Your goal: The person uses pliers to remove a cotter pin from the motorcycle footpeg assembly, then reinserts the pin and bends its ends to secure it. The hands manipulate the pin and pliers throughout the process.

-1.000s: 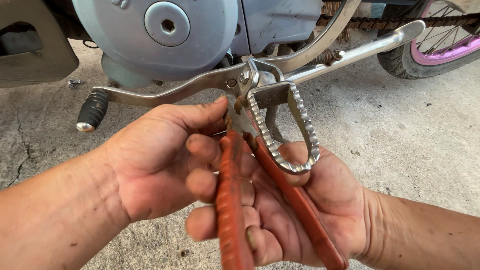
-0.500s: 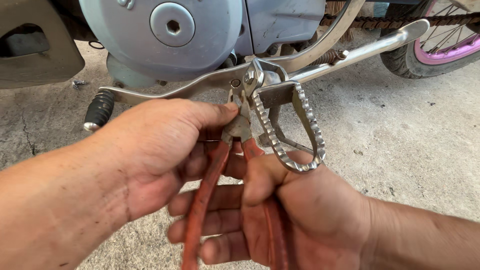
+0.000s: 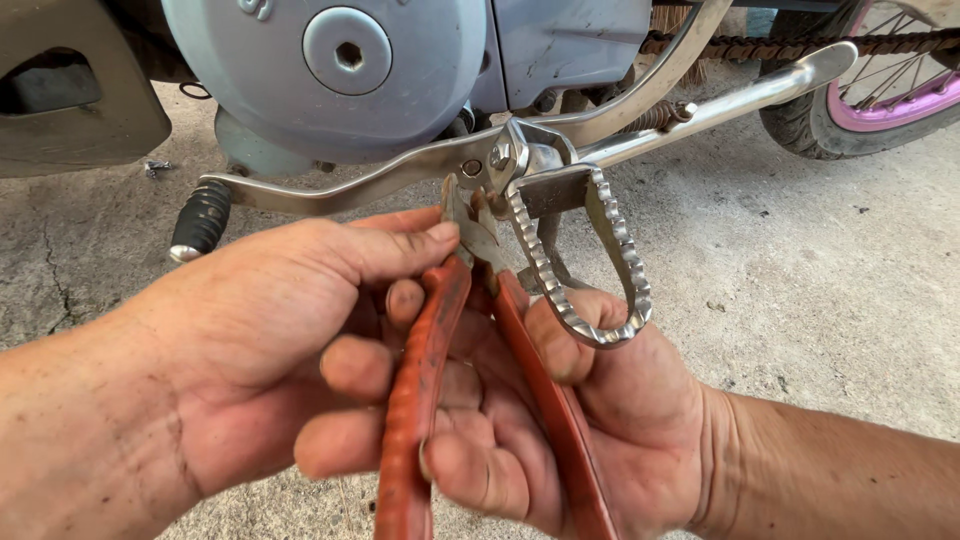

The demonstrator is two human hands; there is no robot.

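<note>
Head view: pliers (image 3: 470, 330) with red handles, nose up at the pivot bolt (image 3: 497, 157) of the serrated footpeg (image 3: 590, 270). Left hand (image 3: 290, 340) wraps the left handle, thumb along the pliers' head. Right hand (image 3: 590, 420) cups the right handle below the footpeg. Versus half a second ago: handles spread wider, left hand lower, pliers' head uncovered.

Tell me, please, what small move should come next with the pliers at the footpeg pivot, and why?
Probably squeeze the handles together. The pliers point their nose at the pivot of the footpeg, and the left hand and right hand each hold one spread handle.
</note>
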